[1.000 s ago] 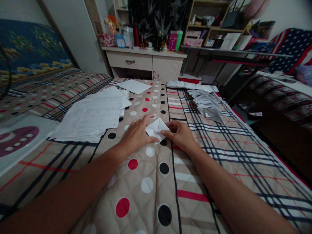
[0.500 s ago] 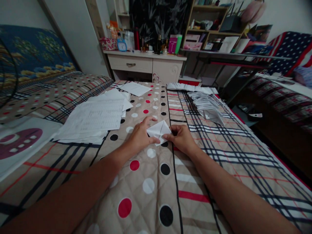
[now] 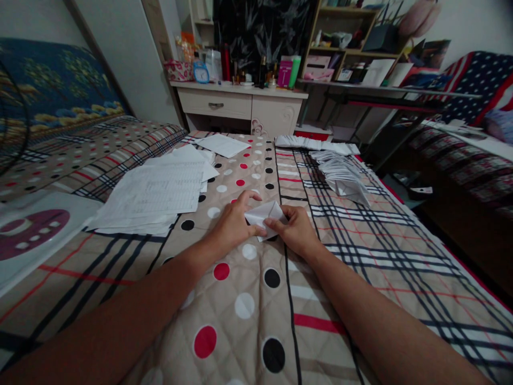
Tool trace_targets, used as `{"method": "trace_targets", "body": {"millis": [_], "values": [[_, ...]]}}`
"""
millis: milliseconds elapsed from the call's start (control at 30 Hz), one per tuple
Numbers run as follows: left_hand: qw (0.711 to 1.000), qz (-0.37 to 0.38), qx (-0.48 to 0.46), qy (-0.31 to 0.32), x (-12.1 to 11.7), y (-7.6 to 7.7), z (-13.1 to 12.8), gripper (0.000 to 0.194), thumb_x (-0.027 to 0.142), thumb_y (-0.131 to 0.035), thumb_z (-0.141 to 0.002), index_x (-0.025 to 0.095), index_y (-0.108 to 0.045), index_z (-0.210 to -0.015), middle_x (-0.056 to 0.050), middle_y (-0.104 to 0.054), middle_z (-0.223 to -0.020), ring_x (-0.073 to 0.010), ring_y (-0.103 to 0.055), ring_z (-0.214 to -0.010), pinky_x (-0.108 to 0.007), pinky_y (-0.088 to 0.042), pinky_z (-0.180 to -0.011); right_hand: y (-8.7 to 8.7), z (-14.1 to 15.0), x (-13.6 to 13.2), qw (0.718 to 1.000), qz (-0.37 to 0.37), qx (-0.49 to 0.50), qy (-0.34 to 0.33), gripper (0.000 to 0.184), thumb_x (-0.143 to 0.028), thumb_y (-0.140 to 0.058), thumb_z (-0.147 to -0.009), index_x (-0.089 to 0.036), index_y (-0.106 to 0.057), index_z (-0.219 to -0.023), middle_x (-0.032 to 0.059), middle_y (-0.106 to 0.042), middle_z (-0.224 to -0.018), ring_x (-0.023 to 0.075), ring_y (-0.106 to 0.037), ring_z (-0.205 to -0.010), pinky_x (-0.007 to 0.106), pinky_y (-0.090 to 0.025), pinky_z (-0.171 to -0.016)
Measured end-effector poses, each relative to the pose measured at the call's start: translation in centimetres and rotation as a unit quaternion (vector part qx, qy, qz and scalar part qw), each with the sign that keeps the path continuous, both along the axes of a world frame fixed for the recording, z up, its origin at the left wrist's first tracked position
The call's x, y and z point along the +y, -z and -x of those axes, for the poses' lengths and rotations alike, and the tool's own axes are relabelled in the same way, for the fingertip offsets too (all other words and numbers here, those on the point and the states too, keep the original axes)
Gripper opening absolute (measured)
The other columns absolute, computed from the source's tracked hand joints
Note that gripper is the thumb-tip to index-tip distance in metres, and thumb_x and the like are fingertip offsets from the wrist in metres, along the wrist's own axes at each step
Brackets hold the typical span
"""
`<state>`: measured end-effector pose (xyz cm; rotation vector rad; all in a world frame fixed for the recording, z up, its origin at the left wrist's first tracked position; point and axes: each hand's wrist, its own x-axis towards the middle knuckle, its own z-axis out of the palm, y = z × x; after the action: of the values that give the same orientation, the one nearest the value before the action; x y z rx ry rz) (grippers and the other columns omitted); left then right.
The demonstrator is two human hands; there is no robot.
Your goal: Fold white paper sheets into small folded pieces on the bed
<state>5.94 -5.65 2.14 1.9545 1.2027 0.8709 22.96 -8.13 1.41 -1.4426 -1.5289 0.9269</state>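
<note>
Folded white paper: while both hands meet over the quilt (image 3: 236,342), the small folded paper (image 3: 261,213) sits between them, tilted, with a crease running to its far corner; whether it rests on the fabric or just above it, I cannot tell.
Right hand: the right hand (image 3: 300,229) is closed on the paper's right side in a pinch, thumb on the upper face, curled fingers at the edge behind.
Left hand: the left hand (image 3: 230,224) is at the paper's left corner, thumb along the near edge, index finger arched above the far edge; the remaining fingers are hidden, so I cannot tell whether it grips.
Printed sheets: left of the left hand and a little beyond it, a loose, overlapping pile of printed sheets (image 3: 160,187).
White sheet: farther beyond the left hand, a white sheet (image 3: 223,145) lies flat past that pile.
Folded pieces: beyond the right hand and to its right, a fanned stack of folded pieces (image 3: 339,174); just past it, a long row of folded paper (image 3: 316,143) stretches sideways.
Purple-printed packet: far to the left of the left hand, a white packet (image 3: 80,209).
Dresser: well beyond both hands, a pale dresser (image 3: 216,101) bears a blue alarm clock (image 3: 201,72) and a green tube (image 3: 294,72).
</note>
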Motion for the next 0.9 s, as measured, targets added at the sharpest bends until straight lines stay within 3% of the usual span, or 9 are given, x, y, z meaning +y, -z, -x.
{"method": "trace_targets", "body": {"millis": [167, 333, 433, 567, 733, 900], "values": [[0.997, 0.052, -0.061, 0.0, 0.4, 0.0, 0.2, 0.065, 0.02, -0.082, -0.055, 0.022, -0.049, -0.111, 0.001, -0.069, -0.081, -0.0142, -0.062, -0.06, -0.023, -0.045, -0.053, 0.0, -0.2, 0.1, 1.0, -0.005, -0.028, -0.005, 0.025, -0.038, -0.066, -0.072, -0.013, -0.067, -0.071, 0.0008, -0.059, -0.061, 0.0106, -0.045, -0.052, 0.022, -0.032, -0.046], [0.99, 0.108, -0.095, 0.01, 0.7, -0.1, 0.2, 0.03, 0.033, -0.079, -0.062, 0.014, -0.062, -0.079, -0.001, -0.066, -0.072, -0.0132, -0.06, -0.061, -0.022, -0.044, -0.054, 0.1, -0.4, 0.1, 1.0, -0.028, 0.004, 0.003, 0.022, -0.035, -0.067, -0.072, -0.014, -0.066, -0.067, 0.0, -0.057, -0.06, 0.0111, -0.045, -0.053, 0.022, -0.035, -0.049], [0.99, 0.105, -0.091, 0.012, 0.8, -0.1, 0.2, 0.03, 0.04, -0.076, -0.066, 0.014, -0.063, -0.072, 0.0, -0.063, -0.066, -0.0115, -0.056, -0.058, -0.021, -0.04, -0.051, 0.1, -0.3, 0.0, 0.999, -0.031, 0.019, -0.005, 0.022, -0.035, -0.066, -0.072, -0.014, -0.067, -0.068, -0.0001, -0.056, -0.06, 0.0112, -0.045, -0.053, 0.023, -0.034, -0.049], [0.995, 0.072, -0.062, 0.021, 0.9, 0.2, 0.2, 0.033, 0.045, -0.073, -0.068, 0.014, -0.065, -0.068, 0.002, -0.058, -0.062, -0.0101, -0.051, -0.056, -0.02, -0.035, -0.048, -0.1, -0.1, -0.2, 0.998, -0.058, -0.036, -0.018, 0.025, -0.037, -0.065, -0.076, -0.014, -0.066, -0.066, -0.001, -0.051, -0.056, 0.011, -0.042, -0.054, 0.022, -0.031, -0.048], [0.993, 0.095, -0.069, 0.029, 1.2, 0.2, 0.3, 0.024, 0.034, -0.064, -0.076, 0.014, -0.065, -0.062, 0.002, -0.058, -0.057, -0.0103, -0.051, -0.053, -0.02, -0.036, -0.048, 0.3, -0.2, -0.1, 0.998, -0.055, -0.04, -0.018, 0.03, -0.042, -0.065, -0.077, -0.015, -0.064, -0.064, -0.0018, -0.049, -0.055, 0.0103, -0.041, -0.053, 0.022, -0.03, -0.048], [0.986, 0.131, -0.1, 0.031, 1.2, -0.4, 0.4, 0.018, 0.025, -0.059, -0.078, 0.014, -0.065, -0.066, 0.001, -0.062, -0.055, -0.0108, -0.055, -0.049, -0.02, -0.041, -0.048, 0.2, -0.5, 0.2, 0.999, -0.035, 0.021, -0.004, 0.032, -0.042, -0.069, -0.073, -0.015, -0.059, -0.059, -0.0021, -0.05, -0.054, 0.0094, -0.04, -0.051, 0.022, -0.028, -0.046]]}}
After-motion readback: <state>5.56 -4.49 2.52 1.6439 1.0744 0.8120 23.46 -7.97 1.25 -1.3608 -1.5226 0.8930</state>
